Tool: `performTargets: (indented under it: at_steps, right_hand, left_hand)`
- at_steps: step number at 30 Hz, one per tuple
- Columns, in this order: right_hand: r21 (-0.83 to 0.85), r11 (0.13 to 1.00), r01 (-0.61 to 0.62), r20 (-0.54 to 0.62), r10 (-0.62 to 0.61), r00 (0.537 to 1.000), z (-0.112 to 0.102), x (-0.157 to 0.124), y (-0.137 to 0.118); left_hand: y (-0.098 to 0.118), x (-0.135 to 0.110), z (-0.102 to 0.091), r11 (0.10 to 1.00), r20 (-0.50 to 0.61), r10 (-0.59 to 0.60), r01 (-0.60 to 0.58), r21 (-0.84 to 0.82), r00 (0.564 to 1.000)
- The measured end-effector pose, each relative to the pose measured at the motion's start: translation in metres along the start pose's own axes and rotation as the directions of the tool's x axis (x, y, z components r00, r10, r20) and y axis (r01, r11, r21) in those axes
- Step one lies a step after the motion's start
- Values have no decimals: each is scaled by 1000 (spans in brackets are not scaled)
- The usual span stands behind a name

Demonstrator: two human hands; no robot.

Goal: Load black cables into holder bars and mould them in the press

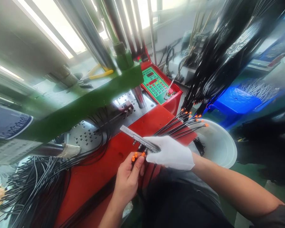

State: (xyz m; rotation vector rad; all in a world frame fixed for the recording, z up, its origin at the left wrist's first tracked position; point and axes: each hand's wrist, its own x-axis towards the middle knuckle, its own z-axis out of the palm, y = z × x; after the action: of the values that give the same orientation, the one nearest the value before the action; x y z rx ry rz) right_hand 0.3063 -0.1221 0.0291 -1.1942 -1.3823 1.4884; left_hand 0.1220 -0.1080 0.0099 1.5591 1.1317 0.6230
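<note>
Factory workshop: green-red press machine (123, 85), keypad control panel (155, 85), hanging black cable bundles (218, 60).

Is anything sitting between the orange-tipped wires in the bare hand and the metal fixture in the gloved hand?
Nothing visible. The left hand holds the orange-tipped wires just below the metal fixture, which the gloved right hand holds; only a small open gap separates them.

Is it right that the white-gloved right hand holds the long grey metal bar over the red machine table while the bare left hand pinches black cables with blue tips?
Not quite. In the head view the thin black cables pinched by the bare left hand have orange tips, not blue. The rest stands: the white-gloved right hand holds the long grey metal bar over the red machine table.
</note>
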Motion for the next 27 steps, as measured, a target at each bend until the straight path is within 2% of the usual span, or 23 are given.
performTargets:
  at_steps: [4, 8, 11, 13, 16, 18, 21, 23, 25, 27]
  right_hand:
    - [-113, 993, 38, -69, -46, 997, 5, 0, 6]
    - [-242, 965, 97, -204, -148, 968, 12, 0, 17]
    - [-230, 965, 127, -195, -174, 965, 13, 1, 20]
    - [-161, 982, 99, -167, -126, 978, 10, 1, 18]
    - [-18, 996, -89, -63, 88, 994, 2, 0, 12]
    - [49, 982, -184, -10, 185, 983, -2, 0, 9]
    - [53, 987, -152, -46, 155, 987, -6, 0, 6]
    - [52, 993, -101, -69, 105, 992, -5, -1, 4]
    - [81, 995, -53, -58, 58, 997, -3, -1, 3]
    - [110, 994, -12, -52, 17, 998, 0, 0, 3]
  left_hand:
    - [-2, -2, 0, 997, -19, -14, 16, 81, 1000]
    - [-5, -2, 4, 957, -56, 64, -45, 287, 996]
    - [-4, -1, 8, 935, -70, 91, -61, 348, 993]
    - [-3, -1, 7, 956, -38, 46, -32, 293, 998]
    - [-2, 1, 1, 993, 23, -39, 36, 115, 999]
    - [-1, 1, -2, 997, -10, -72, 72, 29, 997]
    - [-1, 1, -5, 995, -73, -91, 87, -54, 993]
    - [-2, -1, -4, 992, -57, -83, 77, -100, 995]
    - [-4, -2, -4, 995, -36, -52, 49, -83, 998]
    - [-6, -2, -5, 1000, -17, -9, 9, 4, 1000]
